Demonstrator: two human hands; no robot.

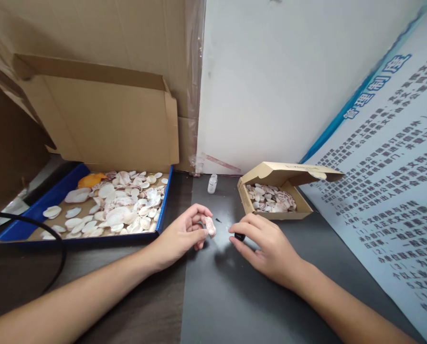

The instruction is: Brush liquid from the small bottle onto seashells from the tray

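Observation:
Near the middle of the table, my left hand (185,231) pinches a pinkish-white speckled seashell (210,226) between thumb and fingers. To its right, my right hand (265,243) closes its fingers on a small black cap (239,236), partly hidden by them. A gap separates the two hands. Beyond them stands a small clear bottle (212,184) with a white label, upright, with no cap on its neck. A small dark scrap (218,220) lies on the table between the hands.
At left, a blue-edged cardboard box (166,200) with raised lid holds many pale shells (118,200) and an orange one (90,180). A smaller cardboard box (247,199) with shells stands right, lid partly raised. A black cable (61,258) curves at far left. Walls bound the back.

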